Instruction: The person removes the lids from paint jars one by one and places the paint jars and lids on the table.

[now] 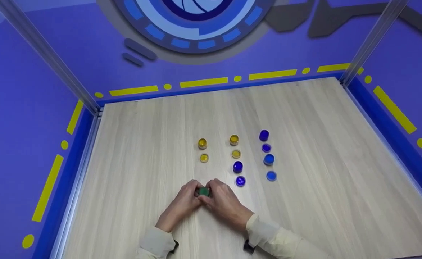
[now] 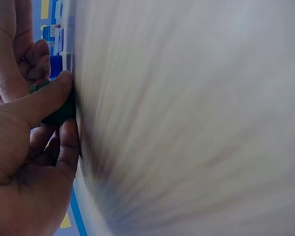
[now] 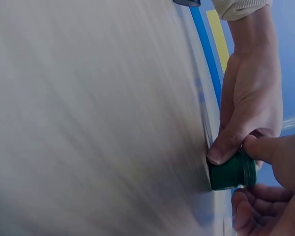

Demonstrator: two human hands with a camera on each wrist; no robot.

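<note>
A small green paint pot stands upright on the table between both hands, near the front. My left hand grips its body low down; in the right wrist view that thumb lies along the pot's green side. My right hand pinches the pot's lid at the rim, thumb on one side and curled fingers on the other. Whether the lid is loose cannot be told. The left wrist view shows the left thumb across the pot, hiding much of it.
Beyond the hands stand open pots with their lids laid in front: yellow pots, purple pots and a blue pot. The nearest purple lid lies just past the right hand. Blue-purple panels enclose the wooden table.
</note>
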